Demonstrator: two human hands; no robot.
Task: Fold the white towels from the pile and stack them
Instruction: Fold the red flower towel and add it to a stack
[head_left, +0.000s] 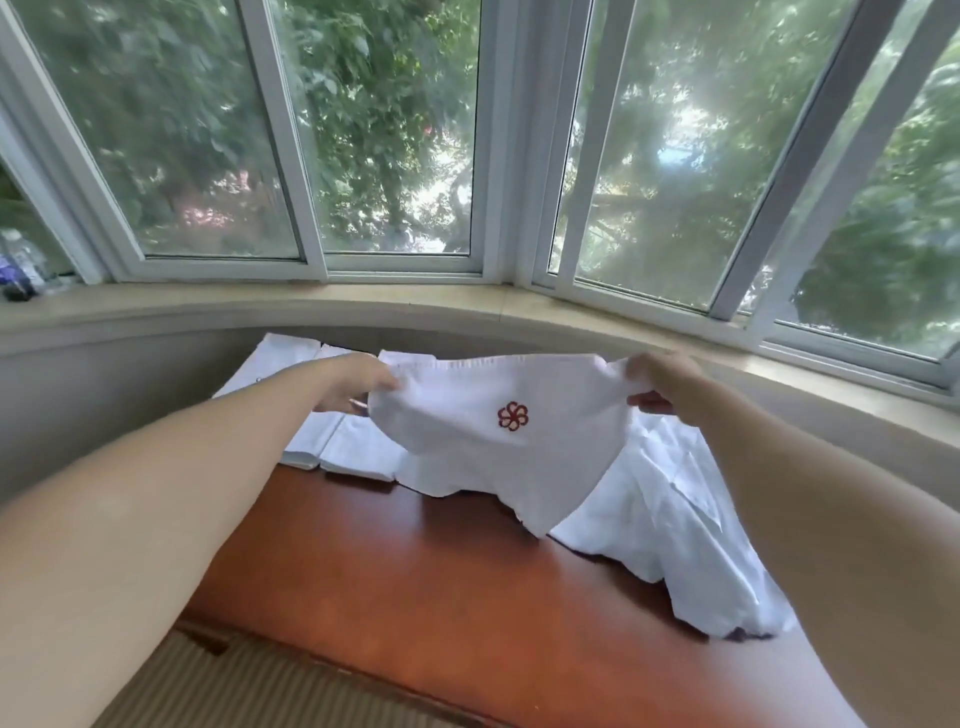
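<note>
White towel (483, 431) pinched taut between left hand (358, 384) and right hand (660, 382), fingertips hidden.

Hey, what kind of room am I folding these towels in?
Probably a room in a home or hotel: a curved bay window looking onto trees, a stone sill and a polished wooden table with white towels.
</note>
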